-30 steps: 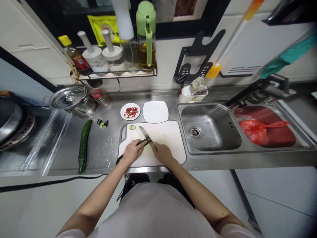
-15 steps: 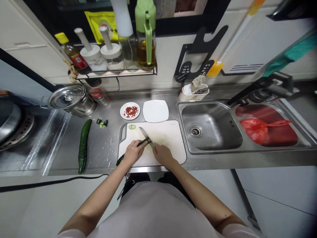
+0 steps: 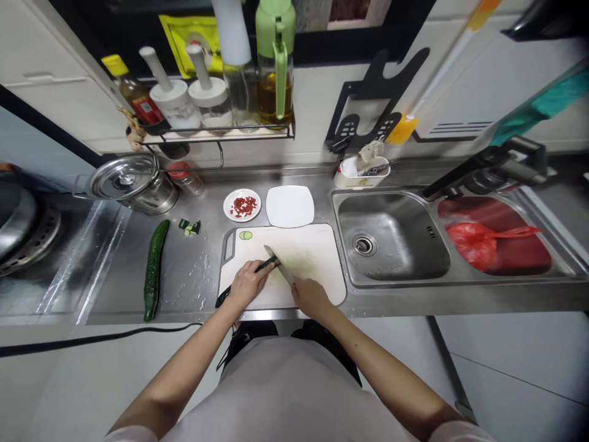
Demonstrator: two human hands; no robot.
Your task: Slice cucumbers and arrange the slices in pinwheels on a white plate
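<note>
My left hand (image 3: 247,284) is closed over a dark green cucumber (image 3: 223,298) that lies slantwise on the white cutting board (image 3: 322,245). Part of the cucumber is hidden beneath the fingers. In my right hand (image 3: 311,297) is the handle of a kitchen knife (image 3: 284,270), its blade pointing up and left across the cucumber's far end. Two thin cucumber slices are printed or lying at the board's upper left; I cannot tell which. A whole cucumber (image 3: 155,270) rests on the steel counter to the left, with small cucumber pieces (image 3: 189,228) near its top.
Behind the board stand a small plate of chopped red bits (image 3: 227,209) and a white square plate (image 3: 289,205). A double sink (image 3: 391,239) is on the right, with a red plastic bag (image 3: 473,242) in its far basin. A lidded pot (image 3: 159,195) stands back left.
My right hand has drawn the knife back a little, toward the lower right. My left hand stays on the cucumber in about the same place.
</note>
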